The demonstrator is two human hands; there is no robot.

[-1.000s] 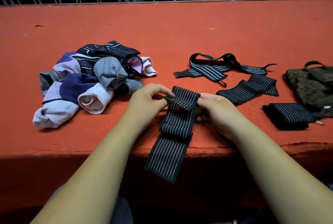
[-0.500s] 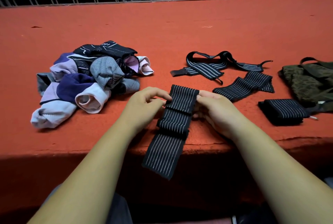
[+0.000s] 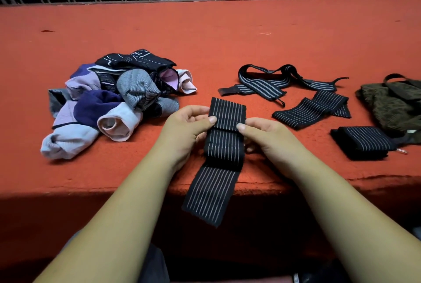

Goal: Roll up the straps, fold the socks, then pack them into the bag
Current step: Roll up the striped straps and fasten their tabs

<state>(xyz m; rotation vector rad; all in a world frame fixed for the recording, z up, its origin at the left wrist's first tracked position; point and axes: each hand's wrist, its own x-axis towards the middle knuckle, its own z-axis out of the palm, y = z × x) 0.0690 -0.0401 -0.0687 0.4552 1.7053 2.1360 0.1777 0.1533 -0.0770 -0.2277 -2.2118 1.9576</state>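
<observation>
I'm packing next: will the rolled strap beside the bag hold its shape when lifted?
Probably soft and light: the rolled strap looks squashed, not round. It may loosen, since nothing visibly fastens its end. Flattened, it seems unlikely to roll away.

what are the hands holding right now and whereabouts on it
One black striped strap: the left hand and the right hand pinch its opposite side edges near the far end, thumbs on top.

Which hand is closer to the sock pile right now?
Left. The left hand pinches the strap just right of the sock pile; the right hand holds the strap's far edge, farther off.
</observation>
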